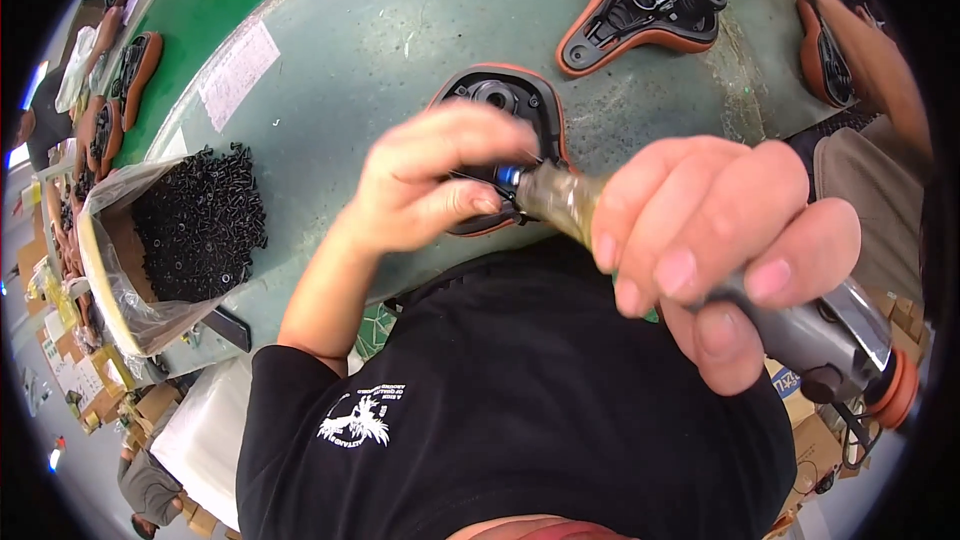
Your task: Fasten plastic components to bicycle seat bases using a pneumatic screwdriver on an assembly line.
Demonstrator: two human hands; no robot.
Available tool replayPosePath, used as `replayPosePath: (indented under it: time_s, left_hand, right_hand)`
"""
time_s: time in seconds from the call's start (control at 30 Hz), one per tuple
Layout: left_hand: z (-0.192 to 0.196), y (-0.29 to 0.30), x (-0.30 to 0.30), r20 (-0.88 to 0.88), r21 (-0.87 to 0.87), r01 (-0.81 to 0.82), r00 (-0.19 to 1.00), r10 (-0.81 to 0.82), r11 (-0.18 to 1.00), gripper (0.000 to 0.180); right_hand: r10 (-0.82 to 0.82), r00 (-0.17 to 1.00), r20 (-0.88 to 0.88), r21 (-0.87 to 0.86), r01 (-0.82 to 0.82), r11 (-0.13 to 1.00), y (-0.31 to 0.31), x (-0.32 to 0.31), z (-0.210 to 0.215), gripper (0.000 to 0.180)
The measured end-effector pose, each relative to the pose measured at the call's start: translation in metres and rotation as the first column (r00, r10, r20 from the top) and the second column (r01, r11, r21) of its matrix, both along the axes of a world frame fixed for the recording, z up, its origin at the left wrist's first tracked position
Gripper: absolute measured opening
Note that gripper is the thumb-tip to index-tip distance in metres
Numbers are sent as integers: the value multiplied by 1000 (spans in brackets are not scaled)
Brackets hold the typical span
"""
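Observation:
My right hand (720,240) is wrapped round a power screwdriver (790,325) with a grey body, a yellowish taped nose and a blue collar at its front end. The screwdriver slants across in front of my black shirt, its front end over a bicycle saddle (545,110). That saddle lies upside down on the table, showing a black underside and a brown rim. Over it hovers my left hand (430,170), blurred, with thumb and fingers apart on either side of the blue collar. Any small screw at the bit tip cannot be made out. Both hands partly hide the saddle.
A plastic-lined box (105,270) of black screws (200,230) stands at the left, a dark phone-like object (228,328) beside it. Another upturned saddle (640,10) lies at the far right of the green table (370,50). A co-worker's arm (870,60) reaches in beside a saddle (825,55).

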State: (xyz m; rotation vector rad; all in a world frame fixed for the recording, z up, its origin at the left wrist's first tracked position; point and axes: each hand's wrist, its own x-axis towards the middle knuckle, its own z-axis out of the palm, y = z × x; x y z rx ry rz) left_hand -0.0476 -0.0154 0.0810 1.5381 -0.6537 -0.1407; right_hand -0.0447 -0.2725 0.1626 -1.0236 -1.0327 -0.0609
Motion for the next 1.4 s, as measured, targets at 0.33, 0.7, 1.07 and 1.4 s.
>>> replayPosePath:
  time_s: [0.33,0.7,1.07,1.4]
  left_hand:
    - [-54,6,55,271,335,-141,961,48,932,50]
    - [-74,4,54,156,78,-152,978,138,985,39]
    - [-52,75,39,223,182,-467,877,427,865,41]
    - [-32,292,36,502,453,-888,331,799,84,35]
  right_hand:
    - [-129,992,-5,-247,124,961,31,23,-23,30]
    - [-100,995,-13,-331,90,939,64,52,-54,21]
    - [-194,968,-160,7,197,980,38,32,-32,31]
    - [-676,352,-648,-437,555,708,-57,67,-100,19]
